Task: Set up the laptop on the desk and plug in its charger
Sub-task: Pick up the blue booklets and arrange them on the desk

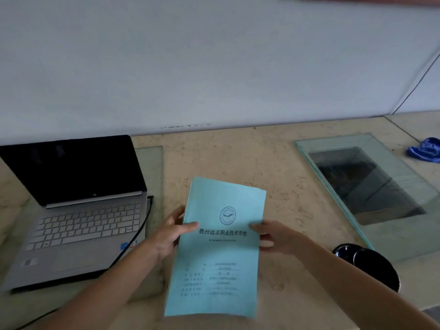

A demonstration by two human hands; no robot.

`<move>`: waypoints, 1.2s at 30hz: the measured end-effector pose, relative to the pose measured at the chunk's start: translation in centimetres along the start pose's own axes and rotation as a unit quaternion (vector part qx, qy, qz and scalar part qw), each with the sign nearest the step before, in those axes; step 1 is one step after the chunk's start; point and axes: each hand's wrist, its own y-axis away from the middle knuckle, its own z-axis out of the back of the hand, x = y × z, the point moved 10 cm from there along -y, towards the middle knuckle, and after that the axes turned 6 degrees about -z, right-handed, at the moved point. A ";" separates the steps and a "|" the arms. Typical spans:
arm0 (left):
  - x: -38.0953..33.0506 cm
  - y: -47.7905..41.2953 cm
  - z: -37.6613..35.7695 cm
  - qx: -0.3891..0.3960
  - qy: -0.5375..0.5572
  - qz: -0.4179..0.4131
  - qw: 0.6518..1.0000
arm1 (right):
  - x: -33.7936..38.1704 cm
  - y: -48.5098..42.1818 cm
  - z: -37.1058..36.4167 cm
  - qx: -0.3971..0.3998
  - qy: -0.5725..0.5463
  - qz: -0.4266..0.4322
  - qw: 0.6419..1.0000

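Observation:
A silver laptop [78, 222] stands open on the left of the desk, its screen black. A black cable [133, 239] runs from its right side along the edge toward the front. At the middle, a light blue booklet [221, 258] with printed text is held over the beige desk [238, 158]. My left hand [171, 234] grips its left edge, thumb on the cover. My right hand [273, 236] holds its right edge. No charger plug or socket shows.
A glass pane [385, 194] lies on the desk at the right over a dark opening. A black round object [371, 265] sits near the front right. A blue cloth [426, 150] lies far right. A white wall rises behind the desk.

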 end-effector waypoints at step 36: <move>-8.4 -4.9 4.4 -0.007 -0.440 -0.130 0.889 | 16.6 1.4 -0.6 -0.081 0.474 0.274 0.833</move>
